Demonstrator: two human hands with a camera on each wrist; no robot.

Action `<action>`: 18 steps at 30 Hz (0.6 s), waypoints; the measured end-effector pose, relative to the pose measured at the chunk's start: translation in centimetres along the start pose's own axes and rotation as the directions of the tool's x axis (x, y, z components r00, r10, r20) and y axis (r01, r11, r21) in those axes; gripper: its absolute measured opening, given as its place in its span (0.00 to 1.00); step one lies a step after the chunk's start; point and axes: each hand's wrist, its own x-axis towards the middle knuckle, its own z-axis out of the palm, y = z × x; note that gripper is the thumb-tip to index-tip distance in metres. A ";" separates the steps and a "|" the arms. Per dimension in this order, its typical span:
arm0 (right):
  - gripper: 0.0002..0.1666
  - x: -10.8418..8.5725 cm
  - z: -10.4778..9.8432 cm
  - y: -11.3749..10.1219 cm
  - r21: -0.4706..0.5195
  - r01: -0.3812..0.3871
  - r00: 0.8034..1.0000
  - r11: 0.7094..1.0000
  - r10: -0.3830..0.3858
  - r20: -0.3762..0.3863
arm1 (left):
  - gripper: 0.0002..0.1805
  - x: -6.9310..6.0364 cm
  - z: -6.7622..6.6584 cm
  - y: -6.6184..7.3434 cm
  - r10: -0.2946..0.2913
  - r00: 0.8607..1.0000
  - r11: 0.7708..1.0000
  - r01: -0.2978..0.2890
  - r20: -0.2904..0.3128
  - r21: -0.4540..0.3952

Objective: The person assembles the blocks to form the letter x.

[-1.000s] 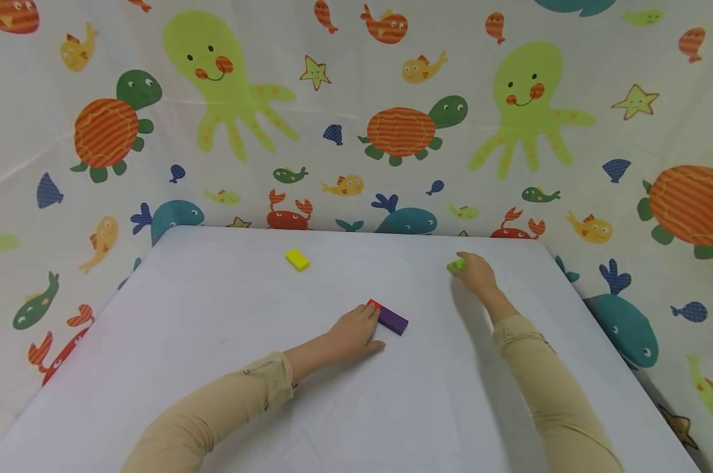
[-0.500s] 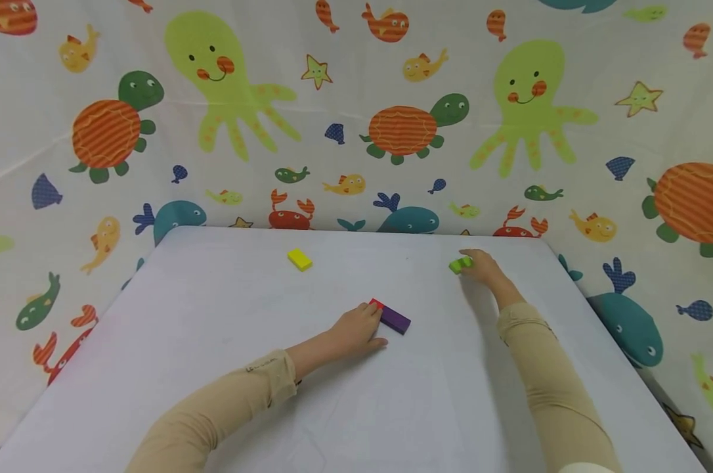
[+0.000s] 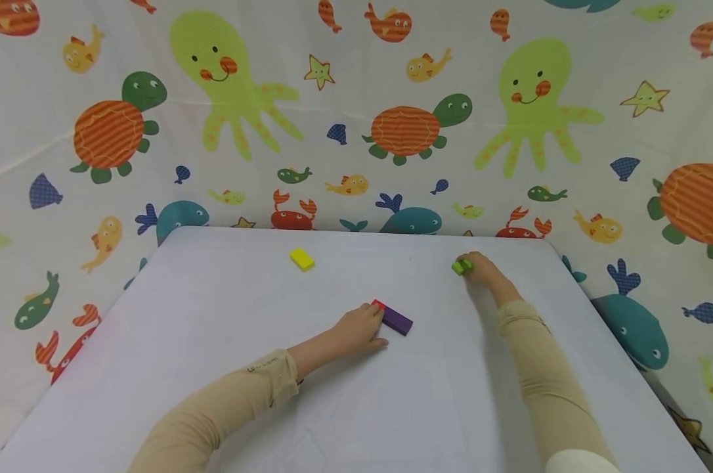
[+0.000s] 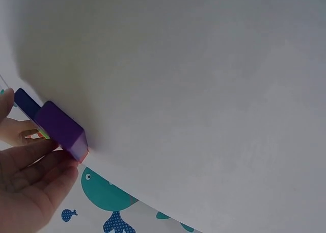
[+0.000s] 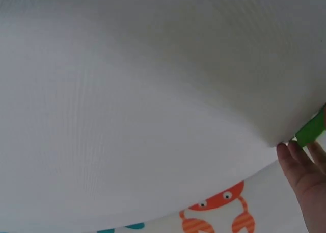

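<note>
green block (image 5: pixel 309 131) pinched on the far right of the desk (image 3: pixel 232 309)

we see the right hand (image 3: pixel 484 270) out near the far edge, its fingers pinching the green block; whether the block touches the desk or hangs just above it, we cannot tell. our left hand (image 3: pixel 356 328) is nearer the middle, its relaxed fingers resting on the red block (image 3: pixel 378 305), the thumb spread away from them. the purple block (image 3: pixel 397 321) lies end to end with the red one, the two making a slanted row. in the left wrist view a dark blue piece (image 4: pixel 27 103) shows alongside the purple; how it sits against the others we cannot make out. the yellow block (image 3: pixel 302 259) lies alone on the far left, well apart from both hands.

we judge the step in hand to be a shared one: the left fingers steady the row while the right fingers have hold of the green block. as we read it, the next move calls for a firm pinch on the green and only a light touch from the left, so that the row does not skew.
</note>
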 end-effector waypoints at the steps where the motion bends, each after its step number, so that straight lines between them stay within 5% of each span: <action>1: 0.23 -0.2 -0.2 -0.7 0.006 -0.010 1.000 1.000 0.010 0.000 | 0.35 0.0 0.0 0.0 0.000 1.000 1.000 0.000 -0.001 -0.005; 6: 0.21 -4.7 -3.4 -8.3 -0.043 -0.096 0.995 0.994 0.096 0.004 | 0.33 -0.1 -0.2 0.0 0.006 1.000 1.000 -0.006 -0.016 -0.009; 18: 0.20 -4.7 -3.2 -7.7 -0.053 -0.087 0.996 0.995 0.085 -0.026 | 0.31 0.0 0.0 -0.1 0.011 1.000 1.000 -0.010 -0.028 0.025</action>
